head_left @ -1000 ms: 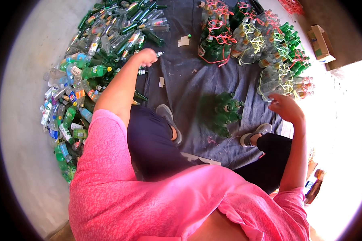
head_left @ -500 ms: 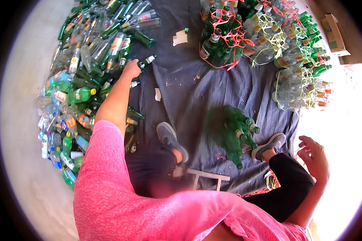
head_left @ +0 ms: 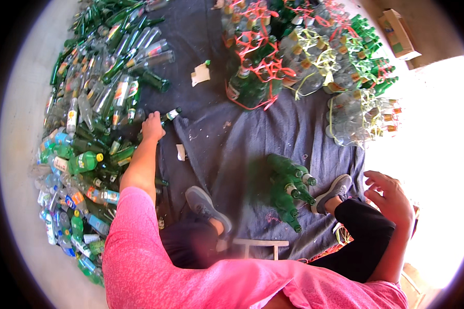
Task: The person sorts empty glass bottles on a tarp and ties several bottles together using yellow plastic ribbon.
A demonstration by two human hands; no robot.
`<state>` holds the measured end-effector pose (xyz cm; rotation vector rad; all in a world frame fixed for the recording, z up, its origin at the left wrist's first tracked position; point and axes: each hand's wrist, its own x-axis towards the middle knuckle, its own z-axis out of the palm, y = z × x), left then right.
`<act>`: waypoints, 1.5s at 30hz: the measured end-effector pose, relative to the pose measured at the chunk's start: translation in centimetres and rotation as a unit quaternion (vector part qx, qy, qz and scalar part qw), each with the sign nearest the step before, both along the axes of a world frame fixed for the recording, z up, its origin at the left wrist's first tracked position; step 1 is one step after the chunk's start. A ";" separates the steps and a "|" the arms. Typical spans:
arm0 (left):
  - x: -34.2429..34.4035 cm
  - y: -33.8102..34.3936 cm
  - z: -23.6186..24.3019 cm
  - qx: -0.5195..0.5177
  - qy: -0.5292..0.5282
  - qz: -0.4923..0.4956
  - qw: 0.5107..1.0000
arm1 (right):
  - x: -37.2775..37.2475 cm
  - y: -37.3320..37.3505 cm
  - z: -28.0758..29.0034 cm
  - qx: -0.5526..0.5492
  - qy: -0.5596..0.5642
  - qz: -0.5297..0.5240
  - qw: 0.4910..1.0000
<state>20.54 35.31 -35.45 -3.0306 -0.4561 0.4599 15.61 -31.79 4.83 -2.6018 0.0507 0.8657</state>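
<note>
At the right edge of the bottle pile (head_left: 105, 90), my left hand (head_left: 152, 126) is closed around a green glass bottle (head_left: 171, 115). The bottle's neck points to the far right, and my fingers hide most of its body. My right hand (head_left: 391, 196) hangs above my right knee with its fingers curved and apart, holding nothing. Between my feet, several green glass bottles (head_left: 286, 183) lie together in a small group, their necks toward me and to the right.
Bundles of bottles bound with red cord (head_left: 252, 77) and yellow cord (head_left: 348, 118) stand at the far right. A dark cloth (head_left: 206, 149) covers the floor, with paper scraps (head_left: 200, 75) on it. A wooden stool (head_left: 260, 242) is close to me; a cardboard box (head_left: 398, 33) lies far right.
The whole view has shifted, so the scene sits lower and further left. My left hand has drawn the green bottle slightly toward me and to the right. My right hand stays nearly still.
</note>
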 end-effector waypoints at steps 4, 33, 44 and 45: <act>0.4 -2.2 3.8 -0.069 -0.099 0.031 0.992 | -2.1 -1.3 0.1 0.014 -0.032 0.046 0.998; -26.5 -44.1 39.5 -0.415 -0.035 -0.308 0.855 | -19.4 -0.6 0.1 0.368 -0.286 0.117 0.877; -21.6 -37.3 33.5 -0.416 -0.094 -0.223 0.877 | -22.3 -6.5 1.7 0.309 -0.276 -0.051 0.909; -21.7 -37.1 33.7 -0.386 -0.094 -0.231 0.888 | -22.4 -6.5 1.3 0.277 -0.278 -0.058 0.918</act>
